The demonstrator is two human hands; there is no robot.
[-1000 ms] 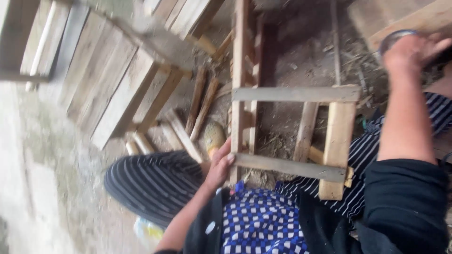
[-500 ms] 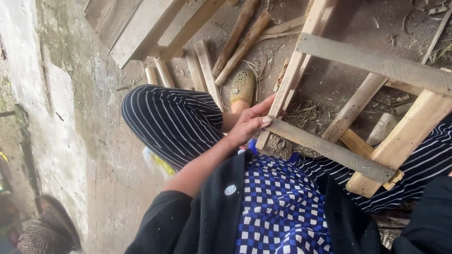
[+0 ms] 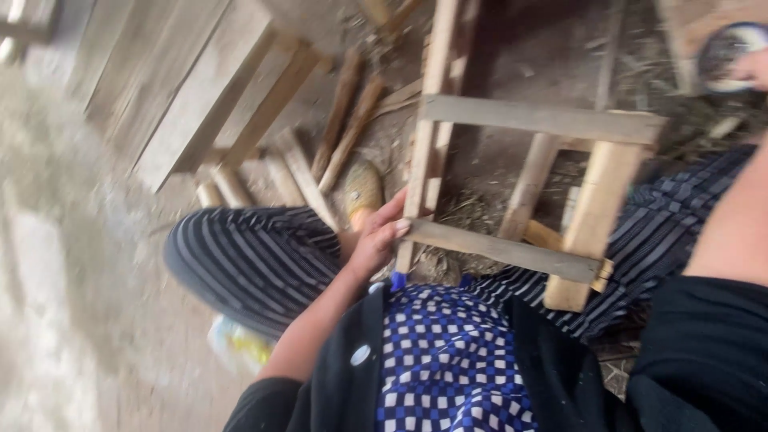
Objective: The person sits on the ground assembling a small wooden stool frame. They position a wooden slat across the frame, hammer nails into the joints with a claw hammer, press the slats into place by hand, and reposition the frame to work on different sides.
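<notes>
Gripping the near corner of a wooden frame (image 3: pixel 512 184) that lies over the lap, the left hand (image 3: pixel 376 240) curls shut around its upright, thumb on top. One-handed, the frame could twist or slip off the knees. The right hand (image 3: pixel 752 68), far right, touches a round object (image 3: pixel 724 48); its grip cannot be made out.

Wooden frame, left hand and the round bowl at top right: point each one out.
wooden frame (image 3: pixel 544 120): head view, on the upper crossbar.
left hand (image 3: pixel 376 240): head view, on the back of the hand gripping the frame's corner.
round bowl (image 3: pixel 724 50): head view, on its dark inside, by the right hand (image 3: pixel 752 70).
</notes>
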